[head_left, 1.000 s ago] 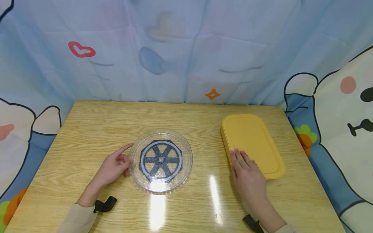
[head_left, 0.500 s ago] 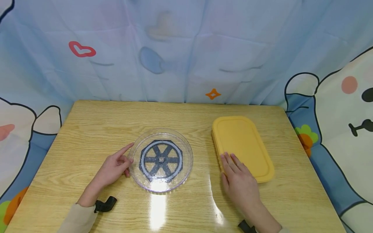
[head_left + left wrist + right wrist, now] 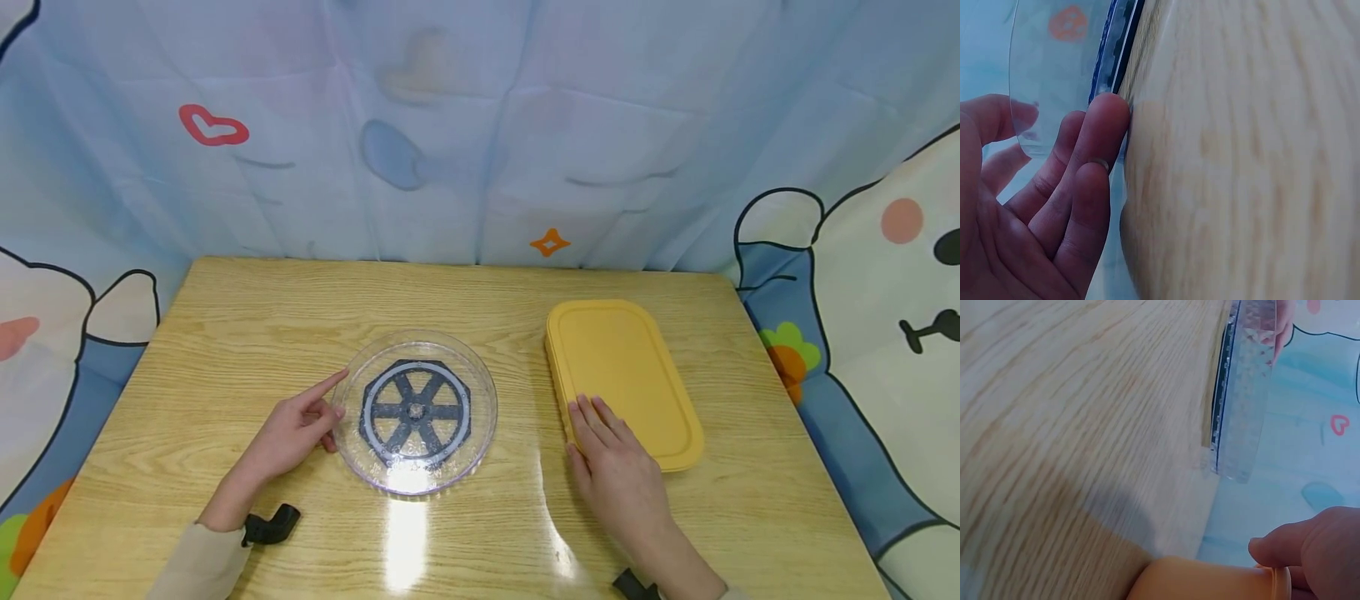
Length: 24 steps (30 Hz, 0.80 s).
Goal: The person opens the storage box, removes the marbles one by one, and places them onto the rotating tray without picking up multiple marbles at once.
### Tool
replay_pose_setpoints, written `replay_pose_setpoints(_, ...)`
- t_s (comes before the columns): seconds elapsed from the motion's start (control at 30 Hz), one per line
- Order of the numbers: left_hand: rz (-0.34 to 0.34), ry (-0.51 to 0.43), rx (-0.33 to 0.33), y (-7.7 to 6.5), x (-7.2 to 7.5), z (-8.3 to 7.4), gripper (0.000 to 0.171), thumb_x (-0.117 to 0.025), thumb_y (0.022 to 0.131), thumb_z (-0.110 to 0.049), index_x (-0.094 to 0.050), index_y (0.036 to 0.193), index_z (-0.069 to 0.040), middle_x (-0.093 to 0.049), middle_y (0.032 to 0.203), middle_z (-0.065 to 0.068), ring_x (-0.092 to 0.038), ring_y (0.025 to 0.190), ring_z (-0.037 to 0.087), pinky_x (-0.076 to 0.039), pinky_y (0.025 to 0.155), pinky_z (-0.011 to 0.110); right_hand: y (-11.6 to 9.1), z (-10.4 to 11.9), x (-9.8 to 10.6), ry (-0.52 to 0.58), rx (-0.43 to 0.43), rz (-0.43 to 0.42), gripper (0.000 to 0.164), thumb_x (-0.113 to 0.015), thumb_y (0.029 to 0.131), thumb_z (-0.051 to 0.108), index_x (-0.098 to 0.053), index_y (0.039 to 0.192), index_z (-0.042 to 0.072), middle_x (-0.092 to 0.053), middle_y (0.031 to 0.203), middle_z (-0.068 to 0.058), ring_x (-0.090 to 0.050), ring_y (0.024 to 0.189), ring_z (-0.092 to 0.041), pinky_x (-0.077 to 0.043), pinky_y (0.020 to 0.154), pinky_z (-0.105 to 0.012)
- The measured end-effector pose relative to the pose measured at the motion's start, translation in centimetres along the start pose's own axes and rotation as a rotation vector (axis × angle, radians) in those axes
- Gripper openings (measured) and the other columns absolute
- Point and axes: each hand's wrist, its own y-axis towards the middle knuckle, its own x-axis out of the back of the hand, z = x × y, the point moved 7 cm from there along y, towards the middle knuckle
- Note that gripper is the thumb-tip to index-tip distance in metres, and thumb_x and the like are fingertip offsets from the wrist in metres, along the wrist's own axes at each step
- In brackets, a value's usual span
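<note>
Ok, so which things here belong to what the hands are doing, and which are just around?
Seemingly part of the job:
clear round plastic tray with a dark spoked base, left hand at its rim
yellow rounded-rectangular box, right hand on top

Just around:
pale wood-grain table
blue cartoon-printed cloth
black device at the left wrist
</note>
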Motion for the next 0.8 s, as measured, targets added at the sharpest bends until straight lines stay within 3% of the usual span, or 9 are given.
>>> replay_pose_setpoints(0.47, 0.006, -0.001, -0.002, 0.1, 0.0, -0.2, 0.056, -0.06, 0.101, -0.015, -0.04, 0.154, -0.012, -0.066, 0.074, 0.005, -0.067, 0.062, 0.021, -0.056, 0.059, 0.033, 0.3, -0.1, 0.9, 0.052, -0.034, 0.03, 0.06, -0.08, 0.083, 0.01, -0.057, 0.137, -0.003, -0.057, 0.137, -0.018, -0.053, 0.128, -0.036, -0.05, 0.091, -0.058)
replay_pose_setpoints(0.8, 0.011, 0.004, 0.0, 0.1, 0.1, -0.3, 0.056, -0.059, 0.102, -0.017, -0.039, 0.154, -0.015, -0.064, 0.074, 0.004, -0.066, 0.062, 0.022, -0.055, 0.059, 0.033, 0.8, 0.1, 3.7, 0.061, -0.018, -0.162, 0.051, -0.075, 0.083, 0.007, -0.063, 0.131, -0.004, -0.064, 0.127, -0.018, -0.061, 0.119, -0.034, -0.052, 0.089, -0.056)
